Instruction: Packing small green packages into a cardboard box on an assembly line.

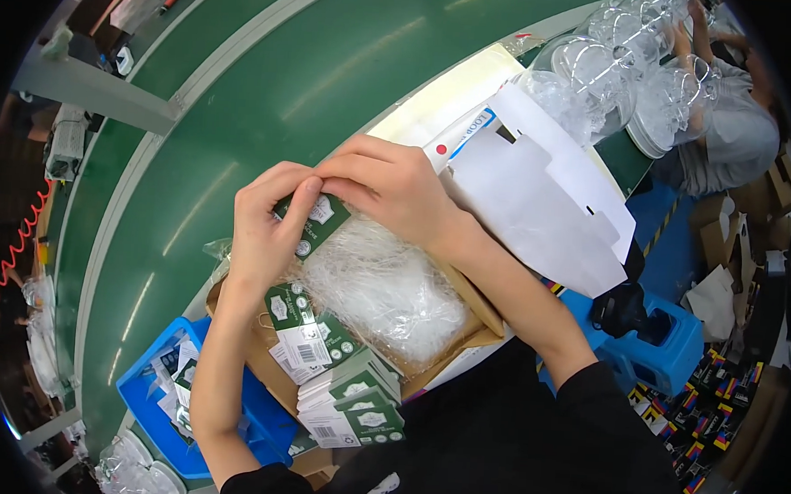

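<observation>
My left hand [270, 218] and my right hand [398, 189] meet at the fingertips, over the far side of an open cardboard box [476, 327]. A green and white printed card [325, 216] is pinched in my left hand and hangs below the fingers. The right thumb and fingers are pressed together at the card's upper edge; what lies between them is too small to make out. Inside the box is a heap of thin clear plastic strands [393, 292]. A stack of similar green and white cards [352, 401] stands at its near left side, with loose ones [298, 318] beside it.
A blue bin [160, 396] holding cards sits left of the box. To the right are white die-cut cardboard sheets [542, 188] and a blue plastic holder [659, 341]. Clear round plastic containers [592, 74] stand at the far right, near another person [732, 130]. Green work surface [270, 88] stretches beyond.
</observation>
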